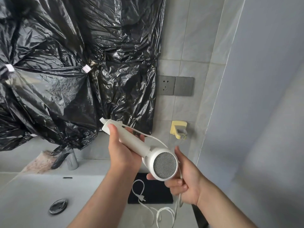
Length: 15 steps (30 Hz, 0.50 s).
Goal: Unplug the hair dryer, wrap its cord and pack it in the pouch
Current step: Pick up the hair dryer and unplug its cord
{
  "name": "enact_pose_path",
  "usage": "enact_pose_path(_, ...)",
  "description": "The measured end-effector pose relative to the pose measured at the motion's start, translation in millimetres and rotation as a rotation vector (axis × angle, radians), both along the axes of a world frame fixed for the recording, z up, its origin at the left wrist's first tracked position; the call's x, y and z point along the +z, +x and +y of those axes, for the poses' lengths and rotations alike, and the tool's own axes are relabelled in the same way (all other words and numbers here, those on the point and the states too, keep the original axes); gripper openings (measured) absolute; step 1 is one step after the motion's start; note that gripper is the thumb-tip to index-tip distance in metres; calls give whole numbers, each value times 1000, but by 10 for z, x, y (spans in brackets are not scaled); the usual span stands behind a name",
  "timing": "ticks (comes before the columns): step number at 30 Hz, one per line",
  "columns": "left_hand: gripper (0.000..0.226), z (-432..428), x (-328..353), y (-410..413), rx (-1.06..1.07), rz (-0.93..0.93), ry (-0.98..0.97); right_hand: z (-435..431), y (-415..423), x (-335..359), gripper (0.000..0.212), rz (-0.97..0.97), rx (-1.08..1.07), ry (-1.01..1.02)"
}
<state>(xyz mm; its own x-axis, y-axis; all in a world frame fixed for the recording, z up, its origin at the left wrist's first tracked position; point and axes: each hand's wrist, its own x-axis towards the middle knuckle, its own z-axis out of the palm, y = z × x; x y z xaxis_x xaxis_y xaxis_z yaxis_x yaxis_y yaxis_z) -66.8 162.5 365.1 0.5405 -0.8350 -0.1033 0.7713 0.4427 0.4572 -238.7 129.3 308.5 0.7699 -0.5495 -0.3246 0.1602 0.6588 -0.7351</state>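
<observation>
A white hair dryer (162,163) is held in the air over the counter, its grey mesh end facing me. My left hand (122,149) grips its handle. My right hand (184,180) is closed around the white cord (164,213) just under the dryer's head. One strand of cord runs along the handle from its tip. The rest hangs down in loose loops, and the plug (142,198) lies free on a flat black pouch (156,191) on the counter. The wall socket (166,85) has nothing in it.
A white sink (32,195) with a chrome drain (58,206) and faucet (72,161) is at the lower left. Black plastic sheeting (65,63) covers the wall above it. A yellow wall holder (178,130) is mounted below the switches (184,86).
</observation>
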Motion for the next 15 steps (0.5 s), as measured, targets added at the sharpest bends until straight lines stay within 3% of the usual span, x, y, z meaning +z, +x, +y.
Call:
enact_pose_path(4, 46, -6, 56, -56, 53, -18, 80, 65, -11, 59, 51, 30, -85, -58)
enact_pose_path(8, 44, -54, 7, 2, 51, -244, 170, 84, -101, 224, 30, 44, -212, -114)
enact_pose_path(13, 74, 1, -29, 183, -329, -628, 491, -7, -272, 369, 23, 53, -360, -146)
enact_pose_path(15, 64, 18, -5, 194, -349, -731, 521, -29, -294, 366, 21, 11, -430, -79)
